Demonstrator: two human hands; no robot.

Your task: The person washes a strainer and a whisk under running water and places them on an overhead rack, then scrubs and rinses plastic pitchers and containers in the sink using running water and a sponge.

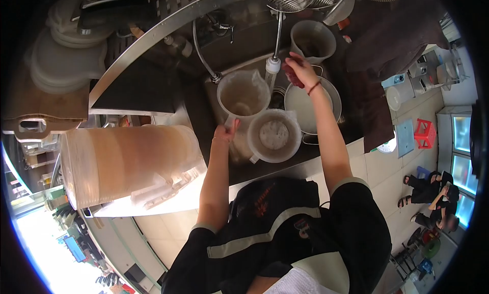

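My left hand (227,132) is closed around the handle of a translucent pitcher (243,94), which is at the left of the metal sink (240,154). My right hand (304,74) is raised over the sink, its fingers wrapped round a dark red, crumpled thing (294,72), perhaps a cloth or scrubber. Below it stands a metal pot (329,103) with whitish contents. A second translucent pitcher (274,135) sits between my forearms, and a third large container (313,40) is behind my right hand.
A faucet with a white head (273,65) hangs over the sink. Strainers (293,0) are at the top. A large translucent container (132,161) stands at the left, near stacked lids (66,65). People (433,197) and a red stool (424,134) are at the far right.
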